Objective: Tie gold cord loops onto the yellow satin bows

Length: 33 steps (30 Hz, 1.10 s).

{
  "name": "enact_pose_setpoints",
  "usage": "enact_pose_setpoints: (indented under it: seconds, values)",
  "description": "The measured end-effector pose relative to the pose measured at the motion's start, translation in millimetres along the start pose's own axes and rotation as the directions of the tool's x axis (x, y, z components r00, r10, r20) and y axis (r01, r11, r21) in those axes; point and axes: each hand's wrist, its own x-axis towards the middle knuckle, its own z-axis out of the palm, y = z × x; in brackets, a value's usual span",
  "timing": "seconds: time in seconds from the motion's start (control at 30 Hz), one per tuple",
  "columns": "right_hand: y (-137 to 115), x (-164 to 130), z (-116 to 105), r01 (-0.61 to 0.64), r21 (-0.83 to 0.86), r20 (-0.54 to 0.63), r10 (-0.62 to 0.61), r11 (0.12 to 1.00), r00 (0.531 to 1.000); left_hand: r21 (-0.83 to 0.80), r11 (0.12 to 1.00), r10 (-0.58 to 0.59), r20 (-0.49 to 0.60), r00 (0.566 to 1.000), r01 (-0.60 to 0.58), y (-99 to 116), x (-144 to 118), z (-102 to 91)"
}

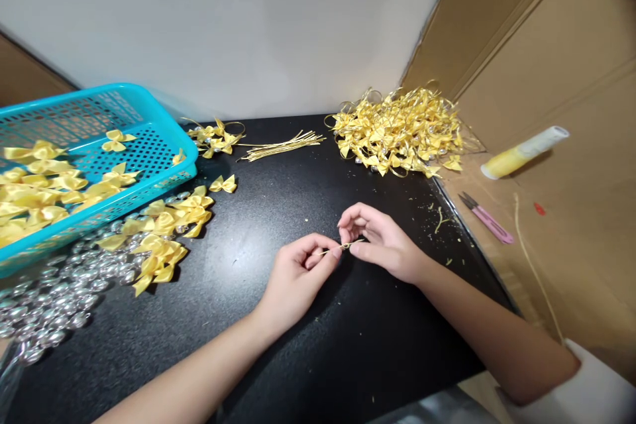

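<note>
My left hand (301, 278) is closed in a pinch on a thin gold cord (325, 252), thumb against forefinger. A small loop or knot in the cord shows just beyond the left fingertips. My right hand (380, 242) meets it from the other side, fingers curled and thumb at the loop, with the cord running in between its fingers. Part of the cord is hidden there. Both hands are just above the black table (278, 212). Behind them lies a bundle of straight gold cords (285, 146).
At left, a turquoise basket (169, 175) holds yellow ribbon bows; more bows (161, 258) lie beside silver beads (64, 298). A heap of bows with gold loops (397, 132) sits at back right. Pink-handled snips (489, 222) and a yellow-white tube (524, 152) lie on cardboard at right.
</note>
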Motion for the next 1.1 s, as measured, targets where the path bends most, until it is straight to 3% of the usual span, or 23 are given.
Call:
enact_pose_setpoints:
  seconds: [0.2, 0.57, 0.93, 1.1]
  values:
    - [3.0, 1.0, 4.9, -0.153, 0.211, 0.012, 0.154, 0.965, 0.988, 0.012, 1.0, 0.01, 0.002, 1.0, -0.01, -3.9, -0.2, -0.3]
    - [6.0, 2.4, 4.2, -0.205, 0.424, 0.049, 0.203, 0.882, 0.978, 0.036, 0.999, 0.016, 0.002, 1.0, -0.016, -0.8, -0.4, -0.4]
    - [2.0, 3.2, 3.5, -0.213, 0.508, 0.03, 0.23, 0.835, 0.973, 0.038, 0.999, 0.018, 0.012, 1.0, -0.019, -3.7, 0.0, -1.1]
    - [5.7, 2.9, 0.9, -0.099, 0.375, -0.036, 0.121, 0.922, 0.992, 0.036, 0.999, 0.02, 0.008, 1.0, -0.02, -2.2, 0.3, -0.8]
